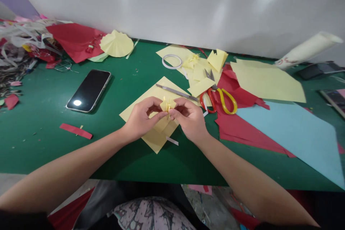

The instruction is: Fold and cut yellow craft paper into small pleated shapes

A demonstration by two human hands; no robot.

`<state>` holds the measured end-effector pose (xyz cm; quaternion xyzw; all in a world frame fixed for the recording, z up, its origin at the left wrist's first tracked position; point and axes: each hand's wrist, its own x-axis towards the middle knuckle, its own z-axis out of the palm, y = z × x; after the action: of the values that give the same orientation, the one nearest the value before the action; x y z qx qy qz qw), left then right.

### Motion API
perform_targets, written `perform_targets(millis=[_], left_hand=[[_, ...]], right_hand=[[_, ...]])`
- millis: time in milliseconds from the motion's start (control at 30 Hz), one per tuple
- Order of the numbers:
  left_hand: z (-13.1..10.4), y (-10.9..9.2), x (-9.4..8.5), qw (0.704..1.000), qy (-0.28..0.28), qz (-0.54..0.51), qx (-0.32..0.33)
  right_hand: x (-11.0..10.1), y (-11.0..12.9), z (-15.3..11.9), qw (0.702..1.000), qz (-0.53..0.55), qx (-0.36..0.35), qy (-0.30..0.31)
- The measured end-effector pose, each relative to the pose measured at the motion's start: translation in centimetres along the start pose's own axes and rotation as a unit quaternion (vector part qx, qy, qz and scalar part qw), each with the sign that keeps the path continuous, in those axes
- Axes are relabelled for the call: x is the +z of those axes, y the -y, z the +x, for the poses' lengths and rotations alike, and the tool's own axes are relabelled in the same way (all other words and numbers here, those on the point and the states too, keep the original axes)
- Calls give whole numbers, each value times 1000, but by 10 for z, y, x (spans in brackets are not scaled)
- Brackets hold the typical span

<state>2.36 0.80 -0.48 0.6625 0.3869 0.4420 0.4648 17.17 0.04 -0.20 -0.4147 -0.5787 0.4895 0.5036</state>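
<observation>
A small yellow paper flower (168, 105) is pinched between both hands above the middle of the table. My left hand (144, 116) grips its left side with thumb and fingers. On the other side, my right hand (190, 118) holds it near the base, thumb tip close to the left thumb. Beneath the hands lies a yellow paper sheet (157, 145). Metal tweezers (176, 92) rest on that sheet just beyond my fingers. Scissors (218, 95) with one red and one yellow handle lie to the right, blades slightly apart.
A phone (89, 90) lies at the left, near a red paper strip (76, 131). A pleated yellow paper fan (116, 44) and red paper (77, 41) are at the back. A tape roll (171, 61), blue paper (293, 129) and a white roll (308, 50) sit rightward on the green table (121, 165).
</observation>
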Motion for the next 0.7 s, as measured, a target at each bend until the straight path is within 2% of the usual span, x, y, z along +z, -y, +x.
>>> perform_targets(millis=[200, 400, 700], left_hand=[[-1, 2, 0, 1000, -10, -23, -11], [-2, 8, 1, 995, -58, -75, -6], [-1, 2, -1, 997, -70, 0, 36]], right_hand=[[1, 2, -1, 1000, -28, 1, -3], [2, 1, -3, 999, -44, -20, -21], [3, -1, -4, 998, -42, -47, -20]])
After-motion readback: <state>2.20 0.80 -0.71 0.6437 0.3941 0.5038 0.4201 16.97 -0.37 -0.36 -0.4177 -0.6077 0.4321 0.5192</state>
